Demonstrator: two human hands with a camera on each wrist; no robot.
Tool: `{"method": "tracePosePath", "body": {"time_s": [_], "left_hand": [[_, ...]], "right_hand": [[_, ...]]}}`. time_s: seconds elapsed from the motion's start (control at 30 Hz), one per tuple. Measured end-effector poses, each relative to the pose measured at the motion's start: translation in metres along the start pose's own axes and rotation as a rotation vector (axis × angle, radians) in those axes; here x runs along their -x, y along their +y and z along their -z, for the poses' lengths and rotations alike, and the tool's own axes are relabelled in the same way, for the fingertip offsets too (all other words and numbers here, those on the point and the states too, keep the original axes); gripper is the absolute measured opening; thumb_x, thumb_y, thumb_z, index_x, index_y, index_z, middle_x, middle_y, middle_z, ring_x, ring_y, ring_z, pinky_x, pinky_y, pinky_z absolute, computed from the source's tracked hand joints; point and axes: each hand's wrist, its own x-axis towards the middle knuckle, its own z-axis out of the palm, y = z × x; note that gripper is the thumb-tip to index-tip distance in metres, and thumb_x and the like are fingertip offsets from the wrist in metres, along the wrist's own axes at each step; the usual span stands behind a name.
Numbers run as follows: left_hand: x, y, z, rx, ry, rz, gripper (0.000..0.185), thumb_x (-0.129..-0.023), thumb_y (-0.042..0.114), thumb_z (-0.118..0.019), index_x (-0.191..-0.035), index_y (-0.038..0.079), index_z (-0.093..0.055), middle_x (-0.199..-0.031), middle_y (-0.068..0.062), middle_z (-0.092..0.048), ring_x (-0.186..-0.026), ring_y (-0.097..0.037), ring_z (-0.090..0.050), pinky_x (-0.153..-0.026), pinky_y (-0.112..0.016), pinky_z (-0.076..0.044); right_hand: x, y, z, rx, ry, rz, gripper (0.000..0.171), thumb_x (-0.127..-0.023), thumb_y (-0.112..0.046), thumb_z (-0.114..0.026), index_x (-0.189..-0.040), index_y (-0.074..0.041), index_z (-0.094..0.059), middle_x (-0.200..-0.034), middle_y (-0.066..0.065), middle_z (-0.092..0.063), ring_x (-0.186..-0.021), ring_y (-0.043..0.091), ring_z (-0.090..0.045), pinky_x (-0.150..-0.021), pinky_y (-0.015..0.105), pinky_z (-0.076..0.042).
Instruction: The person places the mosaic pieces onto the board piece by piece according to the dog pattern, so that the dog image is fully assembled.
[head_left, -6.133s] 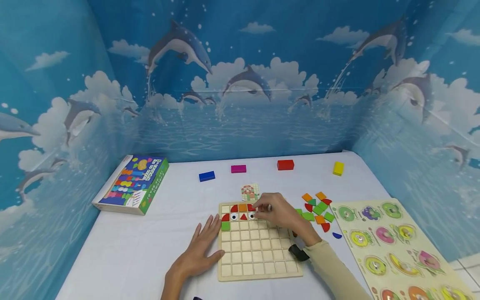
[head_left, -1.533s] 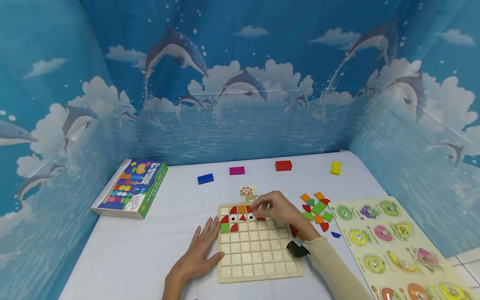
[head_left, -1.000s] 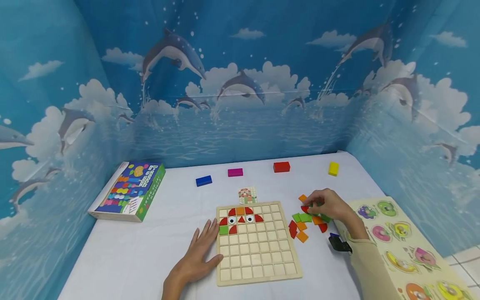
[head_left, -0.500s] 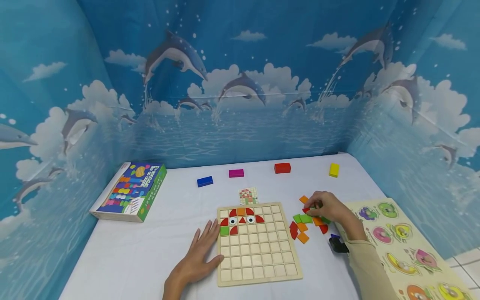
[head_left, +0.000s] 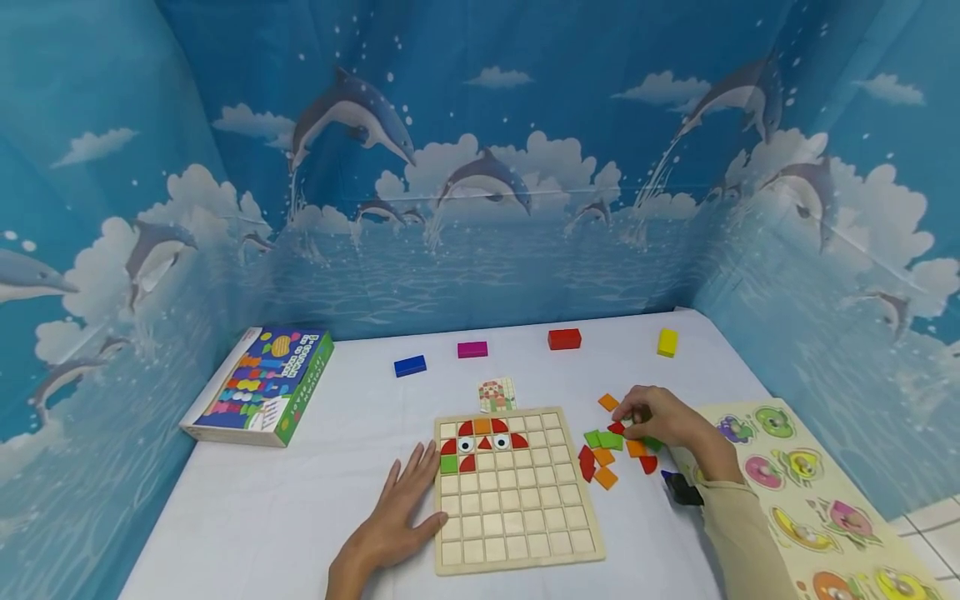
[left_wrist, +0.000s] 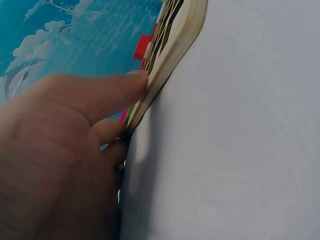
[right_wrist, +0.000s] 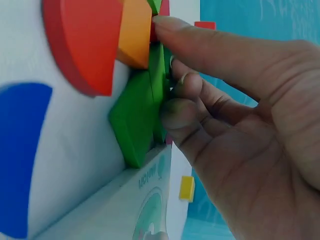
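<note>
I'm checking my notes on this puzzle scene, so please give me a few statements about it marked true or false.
1. The left hand lies flat against the left edge of the wooden grid board. True.
2. The right hand is placing a piece on the grid board. False: it is among the loose coloured wooden tiles to the right of the board.
3. Four small coloured blocks lie along the far side of the white table: blue, magenta, red, yellow. True.
4. The grid board is nearly full. False: only a few cells at its top left hold pieces.
5. The colourful game box lies right of the board. False: it lies to the left.
</note>
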Motion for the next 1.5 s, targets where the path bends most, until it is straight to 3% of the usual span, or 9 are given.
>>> {"method": "tracePosePath", "body": {"time_s": [0.17, 0.4, 0.67, 0.73, 0.87, 0.97, 1.07, 1.3, 1.5], "left_hand": [[0.001, 0.0, -0.001, 0.01, 0.0, 0.01, 0.088, -0.101, 0.025, -0.074, -0.173, 0.011, -0.025, -0.181, -0.002, -0.016, -0.168, -0.03, -0.004, -0.135, -0.055, 0.003], [0.001, -0.001, -0.003, 0.003, -0.009, 0.027, 0.088, -0.102, 0.025, -0.073, -0.173, 0.014, -0.023, -0.181, 0.002, -0.014, -0.169, -0.026, -0.002, -0.129, -0.021, 0.017], [0.0, 0.0, -0.003, 0.007, -0.003, 0.013, 0.088, -0.101, 0.026, -0.075, -0.172, 0.011, -0.025, -0.181, -0.002, -0.016, -0.168, -0.031, -0.004, -0.135, -0.057, 0.003], [0.0, 0.001, -0.003, 0.006, -0.003, 0.014, 0.089, -0.101, 0.026, -0.076, -0.172, 0.011, -0.026, -0.181, -0.003, -0.016, -0.168, -0.032, -0.004, -0.134, -0.058, 0.002], [-0.001, 0.0, -0.003, 0.004, -0.006, 0.029, 0.088, -0.101, 0.026, -0.075, -0.173, 0.013, -0.025, -0.181, 0.0, -0.015, -0.168, -0.028, -0.003, -0.135, -0.041, 0.01], [-0.001, -0.001, -0.002, 0.006, -0.005, 0.024, 0.088, -0.101, 0.026, -0.074, -0.173, 0.013, -0.025, -0.181, 0.0, -0.015, -0.168, -0.029, -0.003, -0.135, -0.042, 0.01], [0.0, -0.001, -0.002, 0.016, 0.004, 0.0, 0.088, -0.101, 0.026, -0.074, -0.172, 0.011, -0.025, -0.181, -0.005, -0.016, -0.168, -0.034, -0.004, -0.134, -0.061, 0.003], [0.0, -0.002, -0.003, 0.025, -0.005, 0.019, 0.09, -0.101, 0.027, -0.074, -0.173, 0.014, -0.023, -0.181, -0.001, -0.014, -0.168, -0.029, -0.002, -0.135, -0.051, 0.007], [0.0, -0.001, -0.002, 0.013, -0.007, 0.014, 0.088, -0.102, 0.028, -0.073, -0.173, 0.012, -0.024, -0.182, -0.001, -0.015, -0.168, -0.031, -0.003, -0.135, -0.056, 0.003]], "right_hand": [[-0.002, 0.001, -0.001, -0.006, 0.01, -0.004, 0.023, -0.086, 0.001, -0.088, -0.107, -0.003, -0.08, -0.092, 0.006, -0.062, -0.086, 0.022, -0.055, -0.066, 0.022, -0.052], [-0.004, -0.003, -0.005, 0.029, 0.027, -0.059, 0.023, -0.085, -0.002, -0.091, -0.101, -0.004, -0.075, -0.089, 0.005, -0.058, -0.085, 0.022, -0.054, -0.066, 0.023, -0.051], [-0.005, -0.005, -0.01, 0.05, 0.054, -0.031, 0.023, -0.085, -0.008, -0.092, -0.091, -0.008, -0.069, -0.08, 0.002, -0.057, -0.078, 0.019, -0.054, -0.061, 0.023, -0.048], [-0.006, -0.007, -0.011, 0.06, 0.072, 0.035, 0.023, -0.086, -0.01, -0.092, -0.087, -0.009, -0.068, -0.075, -0.001, -0.055, -0.074, 0.016, -0.053, -0.059, 0.022, -0.047], [-0.01, -0.019, -0.014, 0.033, 0.096, 0.119, 0.023, -0.087, -0.008, -0.089, -0.085, -0.01, -0.066, -0.071, -0.004, -0.054, -0.068, 0.015, -0.054, -0.058, 0.021, -0.047], [-0.014, -0.031, -0.02, -0.017, 0.073, 0.145, 0.023, -0.087, -0.004, -0.086, -0.084, -0.01, -0.064, -0.071, -0.003, -0.054, -0.068, 0.015, -0.055, -0.059, 0.021, -0.047], [-0.019, -0.041, -0.031, -0.061, 0.028, 0.197, 0.025, -0.087, -0.004, -0.086, -0.081, -0.011, -0.063, -0.069, -0.005, -0.053, -0.066, 0.012, -0.055, -0.058, 0.021, -0.046], [-0.03, -0.06, -0.058, -0.129, -0.038, 0.329, 0.029, -0.084, 0.002, -0.087, -0.074, -0.014, -0.065, -0.066, -0.009, -0.051, -0.063, 0.008, -0.051, -0.057, 0.02, -0.044], [-0.032, -0.072, -0.071, -0.122, -0.063, 0.353, 0.026, -0.084, 0.0, -0.088, -0.076, -0.014, -0.067, -0.067, -0.009, -0.053, -0.062, 0.006, -0.051, -0.057, 0.019, -0.043]]}}
